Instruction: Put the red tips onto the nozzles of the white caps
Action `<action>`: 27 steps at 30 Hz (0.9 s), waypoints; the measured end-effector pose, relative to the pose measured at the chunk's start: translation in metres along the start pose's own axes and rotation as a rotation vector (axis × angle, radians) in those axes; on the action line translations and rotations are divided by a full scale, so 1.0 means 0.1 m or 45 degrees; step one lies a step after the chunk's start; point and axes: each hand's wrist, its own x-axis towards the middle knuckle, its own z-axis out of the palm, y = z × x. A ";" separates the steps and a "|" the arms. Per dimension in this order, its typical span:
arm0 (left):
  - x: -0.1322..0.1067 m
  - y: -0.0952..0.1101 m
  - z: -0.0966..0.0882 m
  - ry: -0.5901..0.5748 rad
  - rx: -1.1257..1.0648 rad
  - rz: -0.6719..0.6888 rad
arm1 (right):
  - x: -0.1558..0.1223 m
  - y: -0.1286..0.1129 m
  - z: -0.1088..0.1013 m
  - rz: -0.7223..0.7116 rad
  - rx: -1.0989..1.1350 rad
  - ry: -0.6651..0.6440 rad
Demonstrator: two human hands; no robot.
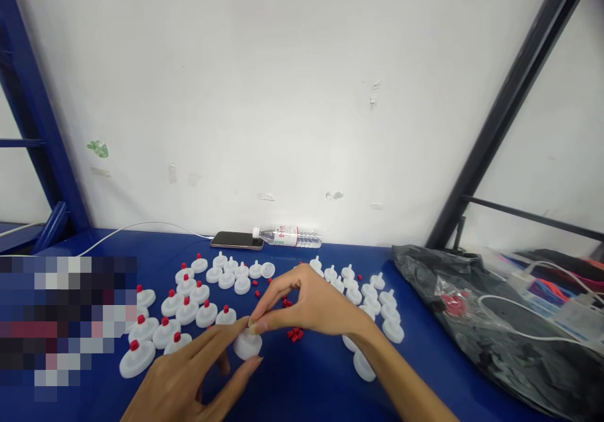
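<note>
A white round spout lid (247, 345) stands on the blue table with its spout up, between my two hands. My left hand (189, 368) is closed around it, the index finger near the spout and the thumb at the right of its base. From the right, my right hand (302, 305) pinches at the spout's top with thumb and fingers. Whatever is in that pinch is hidden by the fingertips. Small loose red caps (295, 334) lie just under and beyond my right hand. To the left stand several white lids with red caps (187, 310) on their spouts.
More white lids without red caps (389, 312) stand on the right, partly behind my right forearm, and another group (226, 276) stands farther back. Against the wall lie a phone (236, 240) with a cable and a plastic bottle (295, 236). A dark plastic bag (472, 321) covers the right side.
</note>
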 end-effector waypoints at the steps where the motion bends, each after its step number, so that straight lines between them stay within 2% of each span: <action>1: -0.01 0.00 0.00 -0.006 -0.010 -0.004 | 0.00 0.00 -0.01 0.009 -0.008 -0.028; 3: -0.02 0.00 0.00 -0.008 0.005 -0.051 | -0.01 0.00 -0.08 0.060 -0.131 -0.008; 5: -0.04 -0.02 0.01 -0.016 0.040 -0.099 | -0.03 0.01 -0.19 0.147 -0.405 0.112; 7: -0.05 -0.04 0.02 -0.029 0.063 -0.125 | -0.07 0.02 -0.33 0.293 -0.758 0.216; 9: -0.07 -0.06 0.04 -0.052 0.064 -0.124 | -0.11 0.03 -0.45 0.499 -1.026 0.211; 12: -0.08 -0.08 0.06 -0.061 0.064 -0.095 | -0.17 0.07 -0.57 0.658 -1.108 0.169; 16: -0.08 -0.07 0.06 -0.065 0.073 -0.073 | -0.18 0.12 -0.56 0.794 -1.120 0.112; 21: -0.07 -0.09 0.07 -0.073 0.081 -0.036 | -0.13 0.16 -0.47 0.785 -1.185 0.097; 27: -0.06 -0.09 0.07 -0.073 0.084 -0.075 | -0.13 0.07 -0.44 0.577 -1.087 0.111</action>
